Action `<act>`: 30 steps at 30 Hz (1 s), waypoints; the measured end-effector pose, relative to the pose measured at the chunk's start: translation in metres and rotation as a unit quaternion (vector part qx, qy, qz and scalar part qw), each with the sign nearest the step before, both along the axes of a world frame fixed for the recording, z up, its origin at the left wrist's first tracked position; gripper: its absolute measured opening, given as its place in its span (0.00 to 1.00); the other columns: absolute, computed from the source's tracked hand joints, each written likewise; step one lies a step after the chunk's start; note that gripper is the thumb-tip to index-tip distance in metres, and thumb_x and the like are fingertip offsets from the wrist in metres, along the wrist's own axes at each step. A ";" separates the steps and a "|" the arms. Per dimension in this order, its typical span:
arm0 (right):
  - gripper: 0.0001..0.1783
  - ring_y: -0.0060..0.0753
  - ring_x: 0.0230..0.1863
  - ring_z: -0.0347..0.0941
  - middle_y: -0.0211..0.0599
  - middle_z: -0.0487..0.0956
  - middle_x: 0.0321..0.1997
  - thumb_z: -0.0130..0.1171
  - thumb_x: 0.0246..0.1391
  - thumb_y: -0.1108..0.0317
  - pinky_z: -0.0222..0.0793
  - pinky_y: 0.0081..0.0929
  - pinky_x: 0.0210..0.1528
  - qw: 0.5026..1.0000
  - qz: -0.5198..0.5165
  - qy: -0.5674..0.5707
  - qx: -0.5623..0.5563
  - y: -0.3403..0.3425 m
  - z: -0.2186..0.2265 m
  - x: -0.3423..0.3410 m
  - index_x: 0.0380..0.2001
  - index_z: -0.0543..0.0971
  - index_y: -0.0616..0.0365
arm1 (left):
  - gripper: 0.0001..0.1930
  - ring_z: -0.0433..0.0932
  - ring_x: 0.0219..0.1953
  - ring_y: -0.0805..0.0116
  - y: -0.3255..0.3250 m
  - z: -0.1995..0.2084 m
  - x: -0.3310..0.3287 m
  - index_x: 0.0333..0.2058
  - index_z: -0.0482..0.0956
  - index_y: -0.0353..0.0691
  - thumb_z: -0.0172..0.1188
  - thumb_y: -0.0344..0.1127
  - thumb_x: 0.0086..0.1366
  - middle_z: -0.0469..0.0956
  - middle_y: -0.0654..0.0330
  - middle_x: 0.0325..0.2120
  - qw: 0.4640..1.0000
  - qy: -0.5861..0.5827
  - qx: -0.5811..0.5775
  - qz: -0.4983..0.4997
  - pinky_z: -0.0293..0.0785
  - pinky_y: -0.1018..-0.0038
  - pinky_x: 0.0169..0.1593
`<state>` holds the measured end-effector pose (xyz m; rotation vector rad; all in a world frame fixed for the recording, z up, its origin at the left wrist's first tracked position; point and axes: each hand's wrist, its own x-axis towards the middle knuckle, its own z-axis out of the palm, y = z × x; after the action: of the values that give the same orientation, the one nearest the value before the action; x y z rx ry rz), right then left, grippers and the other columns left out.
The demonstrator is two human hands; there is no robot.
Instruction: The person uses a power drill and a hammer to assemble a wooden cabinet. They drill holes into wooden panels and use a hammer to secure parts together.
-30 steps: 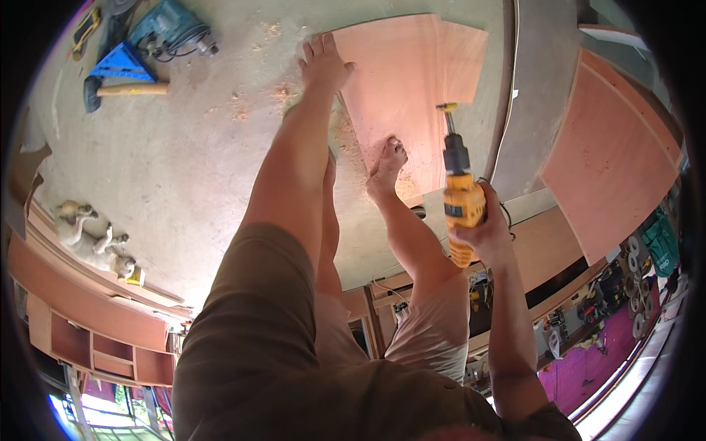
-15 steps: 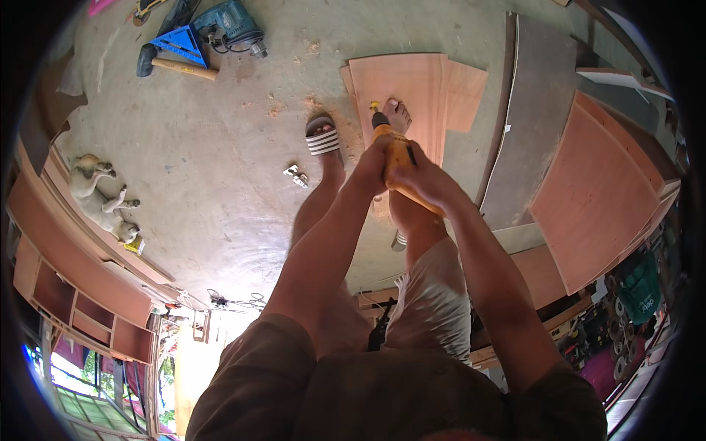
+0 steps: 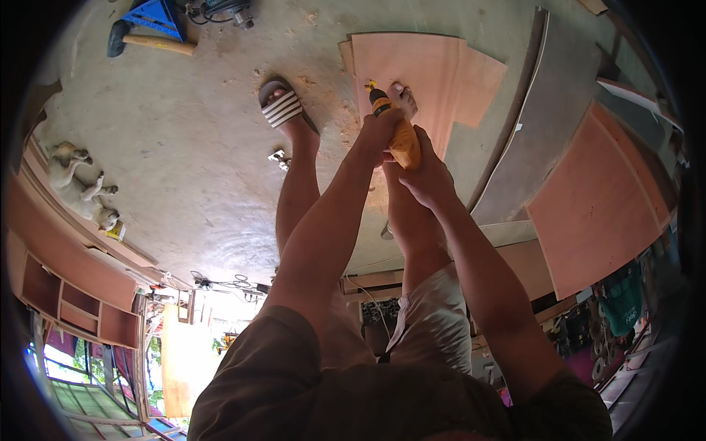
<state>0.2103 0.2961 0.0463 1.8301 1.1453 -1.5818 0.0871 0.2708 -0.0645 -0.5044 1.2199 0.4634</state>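
A yellow-orange power drill [image 3: 405, 145] points away from me, with a yellow-tipped bit [image 3: 370, 86] over the left part of a reddish plywood sheet [image 3: 412, 59]. Whether the bit touches the wood cannot be made out. My left hand [image 3: 381, 131] is wrapped round the drill's left side, behind the dark chuck. Around its rear, on the right, my right hand [image 3: 430, 176] is closed, with part of its grip hidden. My bare right foot [image 3: 403, 99] rests on the sheet beside the bit.
Another plywood piece [image 3: 482, 84] sticks out under the sheet. Wood shavings [image 3: 312, 84] lie near my sandalled left foot [image 3: 282, 106], and a small white metal piece [image 3: 279, 159] is behind it. A hammer [image 3: 158, 44] lies far left, a dog [image 3: 81, 184] nearer left. Large panels [image 3: 603, 198] stand right.
The view has shifted, and the floor items sit higher in it. My left foot has stepped out to the left. The drill now stands more upright, with both hands still on it.
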 end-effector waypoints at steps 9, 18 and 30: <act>0.44 0.59 0.56 0.77 0.51 0.79 0.57 0.59 0.53 0.63 0.74 0.48 0.55 0.996 -0.080 0.017 0.045 -0.018 -0.005 -0.006 0.72 0.54 0.39 | 0.25 0.82 0.43 0.57 0.004 -0.007 0.001 0.52 0.71 0.30 0.64 0.43 0.63 0.77 0.52 0.43 1.000 0.009 -0.001 -0.012 0.82 0.53 0.41; 0.48 0.53 0.58 0.78 0.44 0.79 0.58 0.63 0.47 0.66 0.75 0.41 0.55 0.999 -0.035 -0.023 0.025 -0.014 -0.011 -0.017 0.73 0.56 0.41 | 0.20 0.82 0.39 0.57 -0.004 -0.013 -0.011 0.51 0.72 0.32 0.60 0.41 0.67 0.78 0.53 0.40 0.998 -0.036 0.018 0.044 0.82 0.57 0.41; 0.41 0.65 0.54 0.77 0.55 0.81 0.53 0.59 0.59 0.58 0.74 0.53 0.55 0.998 -0.023 -0.006 0.063 -0.015 -0.019 -0.019 0.72 0.54 0.34 | 0.20 0.83 0.38 0.59 0.000 -0.025 -0.010 0.50 0.72 0.32 0.60 0.41 0.67 0.78 0.53 0.40 0.999 -0.025 0.014 0.044 0.83 0.58 0.39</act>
<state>0.1916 0.2815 0.0271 1.9567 1.2303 -1.5541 0.0771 0.2704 -0.0897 -0.5446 1.1455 0.5384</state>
